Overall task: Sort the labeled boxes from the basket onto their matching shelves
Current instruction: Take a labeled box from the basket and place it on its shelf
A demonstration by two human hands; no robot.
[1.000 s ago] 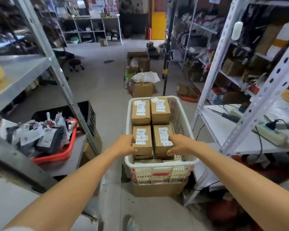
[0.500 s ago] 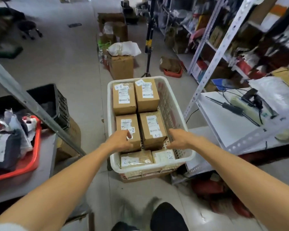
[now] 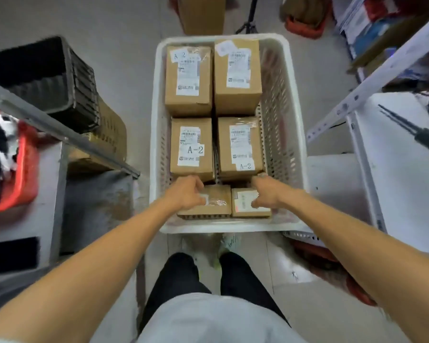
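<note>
A white plastic basket stands on the floor in front of me, filled with brown cardboard boxes. On top lie four taller ones: a far-left box marked A-2, a far-right box, and two near boxes both marked A-2. Lower, at the basket's near end, sit two more. My left hand grips the low left box, fingers curled over its far edge, thumb on its label. My right hand grips the smaller low right box the same way.
A grey shelf post slants at the left, with a black crate behind it and a red tray on the left shelf. A white shelf with a black-handled tool stands at the right. A cardboard box sits beyond the basket.
My view has tipped down over the basket. Both hands have slid off the near A-2 boxes and down onto the two lower boxes at the basket's near end.
</note>
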